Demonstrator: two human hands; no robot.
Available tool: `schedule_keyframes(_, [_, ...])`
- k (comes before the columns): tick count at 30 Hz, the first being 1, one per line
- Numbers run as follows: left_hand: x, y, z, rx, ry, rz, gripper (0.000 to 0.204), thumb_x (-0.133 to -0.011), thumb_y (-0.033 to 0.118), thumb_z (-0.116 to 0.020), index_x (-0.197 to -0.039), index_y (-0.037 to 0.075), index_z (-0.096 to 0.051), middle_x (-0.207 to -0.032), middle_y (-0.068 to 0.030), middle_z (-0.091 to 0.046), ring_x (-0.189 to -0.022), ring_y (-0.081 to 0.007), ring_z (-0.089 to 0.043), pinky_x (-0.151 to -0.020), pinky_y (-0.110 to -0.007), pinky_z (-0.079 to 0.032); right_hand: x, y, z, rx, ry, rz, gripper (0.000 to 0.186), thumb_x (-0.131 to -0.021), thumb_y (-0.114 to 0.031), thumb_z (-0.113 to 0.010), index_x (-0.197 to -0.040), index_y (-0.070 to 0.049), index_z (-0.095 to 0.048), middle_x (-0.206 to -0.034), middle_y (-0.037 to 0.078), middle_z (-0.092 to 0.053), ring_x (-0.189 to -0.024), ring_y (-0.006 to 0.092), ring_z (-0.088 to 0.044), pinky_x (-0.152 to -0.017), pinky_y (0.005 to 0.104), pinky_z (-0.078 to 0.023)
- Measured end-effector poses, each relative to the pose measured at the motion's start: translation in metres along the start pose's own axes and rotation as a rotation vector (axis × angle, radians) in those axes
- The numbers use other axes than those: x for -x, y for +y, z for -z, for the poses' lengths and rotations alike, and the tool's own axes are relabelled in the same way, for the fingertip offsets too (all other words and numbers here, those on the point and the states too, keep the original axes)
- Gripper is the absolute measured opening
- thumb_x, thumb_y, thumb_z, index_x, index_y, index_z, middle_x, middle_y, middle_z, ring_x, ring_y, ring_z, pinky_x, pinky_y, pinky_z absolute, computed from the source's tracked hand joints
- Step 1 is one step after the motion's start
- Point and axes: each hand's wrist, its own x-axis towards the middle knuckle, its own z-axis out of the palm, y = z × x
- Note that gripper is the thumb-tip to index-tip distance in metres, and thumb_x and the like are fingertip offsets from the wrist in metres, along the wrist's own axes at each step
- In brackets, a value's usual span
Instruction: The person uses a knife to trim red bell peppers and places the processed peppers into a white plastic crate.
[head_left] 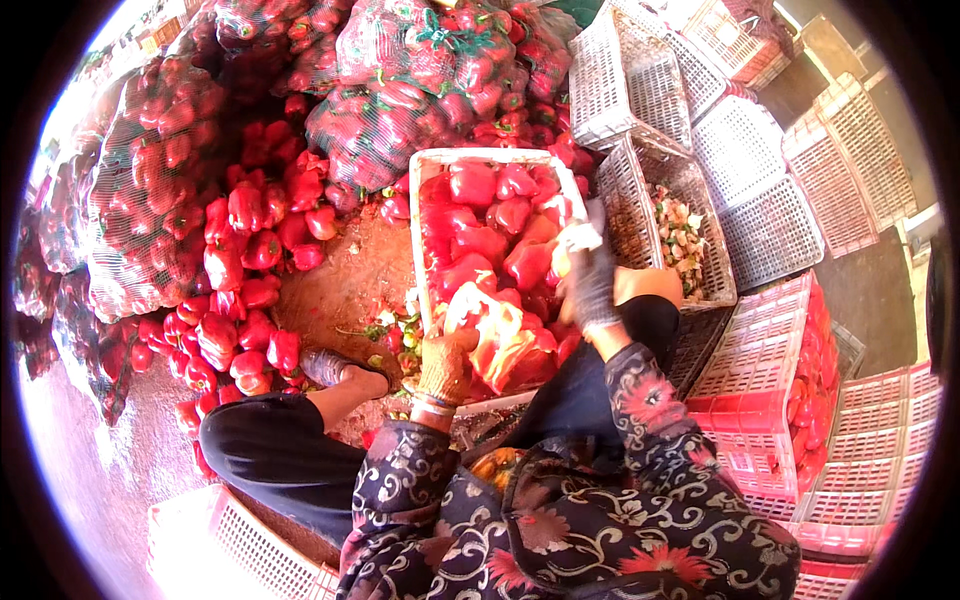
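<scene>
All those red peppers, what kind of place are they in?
It's probably a place where vegetables are trimmed and packed. You can see bulging mesh sacks, a heap of loose red peppers, and many plastic crates, one holding pale scraps.

The peppers are smooth and very shiny. The crate is hard plastic. The big bags are thin net. The sleeves and dull gloves are cloth. The floor looks rough.
</scene>
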Motion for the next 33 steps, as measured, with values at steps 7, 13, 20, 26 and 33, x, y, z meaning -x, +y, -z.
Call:
schedule_keyframes(7, [-0.004,0.020,-0.013,0.785,0.123,0.418,0.032,-0.078,-0.005,-0.054,-0.110,-0.004,-0.060,-0.097,-0.0087,-0.065,-0.083,-0.0206,-0.066,-0.076,-0.035,-0.057,-0.054,-0.061,0.154,0.899,0.625,0.389,0.057,-0.093,-0.033,-0.058,-0.141,-0.008,-0.041,-0.129,0.018,-0.058,-0.119,0.0325,-0.056,-0.099,0.0428,-0.045])
schedule_keyframes(13, [-0.006,0.022,-0.021,0.473,0.063,0.291,0.057,-0.076,-0.003,-0.055,-0.132,0.006,-0.055,-0.095,-0.0002,-0.062,-0.072,-0.0113,-0.058,-0.066,-0.024,-0.049,-0.009,-0.078,0.084,0.644,0.125,0.291,0.031,-0.089,-0.015,-0.061,-0.119,-0.007,-0.058,-0.115,0.015,-0.062,-0.103,0.0289,-0.061,-0.089,0.0399,-0.049])
schedule_keyframes(20, [0.011,0.025,-0.032,0.255,0.067,0.155,0.062,-0.081,-0.004,-0.057,-0.141,0.002,-0.044,-0.117,-0.0081,-0.060,-0.100,-0.0169,-0.060,-0.082,-0.027,-0.052,0.061,-0.017,-0.065,0.714,-0.233,0.324,0.050,-0.076,-0.014,-0.070,-0.122,-0.007,-0.052,-0.111,0.018,-0.061,-0.098,0.0379,-0.063,-0.080,0.0461,-0.052])
schedule_keyframes(26, [0.018,0.029,-0.027,0.231,-0.007,0.129,0.063,-0.076,-0.005,-0.053,-0.138,-0.001,-0.048,-0.116,-0.0104,-0.061,-0.093,-0.0182,-0.062,-0.076,-0.027,-0.053,0.059,-0.014,-0.063,0.882,-0.238,0.339,0.040,-0.078,-0.014,-0.064,-0.116,-0.009,-0.052,-0.098,0.019,-0.063,-0.082,0.0398,-0.065,-0.069,0.0512,-0.052])
schedule_keyframes(33, [0.014,-0.005,0.011,0.568,-0.129,0.227,0.060,-0.076,-0.001,-0.053,-0.137,0.002,-0.052,-0.080,-0.0023,-0.062,-0.065,-0.0080,-0.055,-0.055,-0.021,-0.043,0.060,-0.042,-0.050,0.756,-0.483,0.389,0.045,-0.078,-0.009,-0.060,-0.123,-0.009,-0.058,-0.109,0.021,-0.065,-0.094,0.0364,-0.066,-0.076,0.0454,-0.054])
